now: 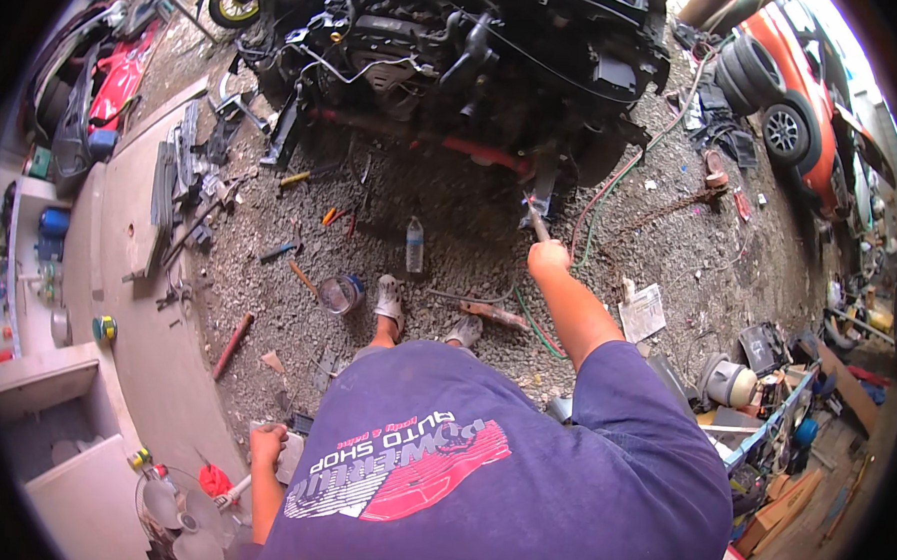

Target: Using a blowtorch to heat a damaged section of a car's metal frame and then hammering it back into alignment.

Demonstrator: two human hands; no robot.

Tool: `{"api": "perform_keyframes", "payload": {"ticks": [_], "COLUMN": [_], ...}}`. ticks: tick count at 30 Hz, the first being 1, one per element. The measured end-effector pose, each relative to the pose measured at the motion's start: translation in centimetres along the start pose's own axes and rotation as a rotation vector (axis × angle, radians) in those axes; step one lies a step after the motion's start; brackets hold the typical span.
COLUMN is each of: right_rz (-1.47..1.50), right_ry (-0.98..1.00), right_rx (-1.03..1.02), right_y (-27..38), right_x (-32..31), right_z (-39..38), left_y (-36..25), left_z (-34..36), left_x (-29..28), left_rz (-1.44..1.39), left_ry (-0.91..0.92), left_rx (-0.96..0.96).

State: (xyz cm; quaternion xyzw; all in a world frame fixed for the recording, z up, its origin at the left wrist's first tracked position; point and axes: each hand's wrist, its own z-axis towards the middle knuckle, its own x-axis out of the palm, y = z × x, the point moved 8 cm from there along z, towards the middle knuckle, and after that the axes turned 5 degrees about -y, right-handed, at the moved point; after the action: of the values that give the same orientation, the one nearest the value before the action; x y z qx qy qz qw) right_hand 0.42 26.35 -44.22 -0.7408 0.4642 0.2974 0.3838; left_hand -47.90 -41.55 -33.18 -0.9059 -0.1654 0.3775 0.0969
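My right hand is closed around a long metal torch, whose tip has a small glow at a metal bracket below the stripped black car front. A red bar runs across that front. Red and green hoses lie to the right of the torch. At lower left, my left hand has its fingers curled at a pale grey object; I cannot make out what it is. A water bottle stands on the gravel by my feet, near a metal can.
Gravel holds scattered tools. Leftward are concrete, metal strips, white cabinets and red car parts. An orange car and stacked tires are at right, above piled scrap and boards.
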Motion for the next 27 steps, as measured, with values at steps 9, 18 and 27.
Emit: {"api": "perform_keyframes", "payload": {"ticks": [9, 18, 27], "right_rz": [0.068, 0.12, 0.148], "right_ry": [-0.01, -0.028, 0.019], "right_rx": [0.02, 0.034, 0.015], "right_y": [-0.7, -1.5, -1.2], "right_x": [-0.7, -1.1, -0.8], "right_z": [-2.0, -3.3, -3.7], "left_y": [-5.6, -5.9, -3.9], "left_z": [-1.6, -0.8, 3.1], "left_x": [1.3, 1.6, 1.4], "left_rz": [0.039, 0.017, 0.224], "left_ry": [0.025, 0.064, 0.043], "left_rx": [0.074, 0.076, 0.283]}}
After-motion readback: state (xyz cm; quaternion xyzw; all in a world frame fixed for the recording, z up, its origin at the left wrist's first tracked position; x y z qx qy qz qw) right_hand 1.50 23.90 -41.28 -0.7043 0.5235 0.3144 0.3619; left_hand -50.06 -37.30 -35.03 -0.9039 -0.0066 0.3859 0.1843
